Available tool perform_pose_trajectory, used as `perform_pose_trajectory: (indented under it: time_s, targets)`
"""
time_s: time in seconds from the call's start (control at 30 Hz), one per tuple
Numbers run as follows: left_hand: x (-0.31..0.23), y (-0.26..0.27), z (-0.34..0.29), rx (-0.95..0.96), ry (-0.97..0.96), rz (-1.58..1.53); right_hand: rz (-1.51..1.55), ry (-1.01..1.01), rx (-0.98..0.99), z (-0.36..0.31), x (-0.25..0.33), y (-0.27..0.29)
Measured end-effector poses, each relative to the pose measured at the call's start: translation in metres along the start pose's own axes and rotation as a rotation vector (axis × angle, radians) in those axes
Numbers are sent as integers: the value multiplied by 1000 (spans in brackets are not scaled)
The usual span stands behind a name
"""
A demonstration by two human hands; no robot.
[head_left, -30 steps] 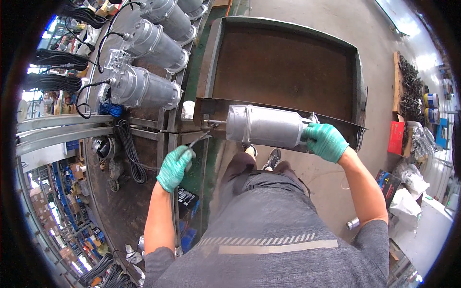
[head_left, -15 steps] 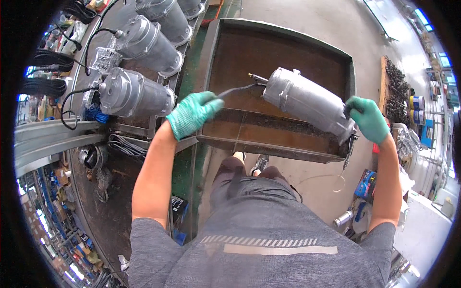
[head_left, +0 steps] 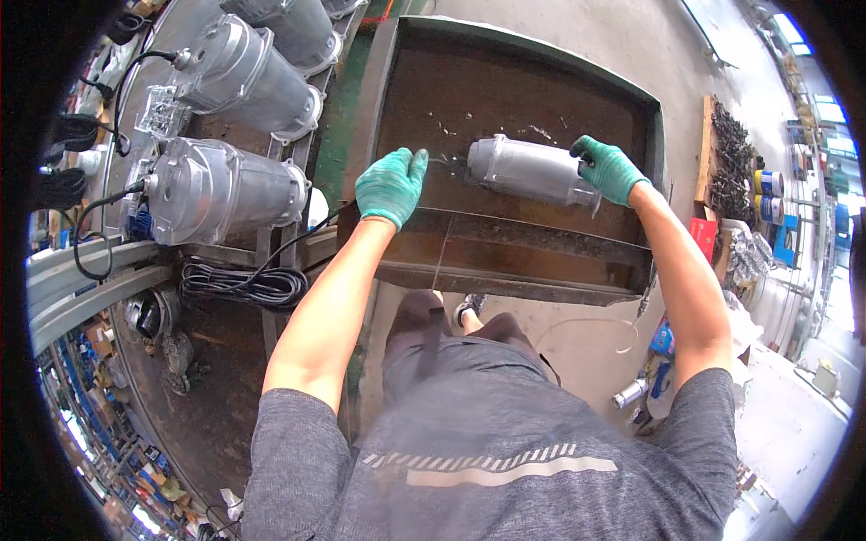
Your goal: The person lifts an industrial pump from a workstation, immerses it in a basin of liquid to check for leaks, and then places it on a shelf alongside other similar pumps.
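Gripping the right end of a silver metal cylinder (head_left: 528, 169), the gloved right hand (head_left: 613, 171) has its fingers hooked in tight. The left hand (head_left: 390, 189) sits just beyond the cylinder's left end, fingers curled; whether it pinches a cable, I can't tell. And the cylinder lies on its side over a rimmed metal tank (head_left: 657, 135), bright flecks glinting across the brown inside! Left now, to the stained brown tabletop (head_left: 212, 406): a coil of black cable (head_left: 245, 285), metal rails (head_left: 95, 275), silver housings (head_left: 225, 189) lined toward the far side. Grey floor (head_left: 577, 334) spreads right, where a wood-edged tray of dark parts (head_left: 738, 171) neighbours a red box (head_left: 704, 240). Near right, a white surface (head_left: 794, 406); near left, crowded shelves (head_left: 117, 442).
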State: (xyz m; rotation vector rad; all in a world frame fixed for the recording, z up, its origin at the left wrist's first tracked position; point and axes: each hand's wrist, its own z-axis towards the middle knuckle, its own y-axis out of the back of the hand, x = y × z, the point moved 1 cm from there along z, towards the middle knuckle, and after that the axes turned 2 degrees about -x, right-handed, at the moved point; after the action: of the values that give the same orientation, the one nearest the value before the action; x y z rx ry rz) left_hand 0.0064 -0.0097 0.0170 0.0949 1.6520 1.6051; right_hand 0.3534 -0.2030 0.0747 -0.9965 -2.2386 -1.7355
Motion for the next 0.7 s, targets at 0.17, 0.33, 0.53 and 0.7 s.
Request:
perform_pose_trajectory:
  time_s: [0.17, 0.33, 0.53, 0.7]
  targets:
    - [1, -11, 5, 16, 19, 135, 22, -58, -4, 11, -15, -25]
    - [-3, -11, 3, 47, 5, 170, 1, -251, 205, 25, -30, -38]
    - [-6, -11, 6, 179, 71, 192, -494, 87, -57, 18, -54, -53]
    - [-12, -11, 12, 282, 124, 281, -499, -27, -90, 17, -73, -77]
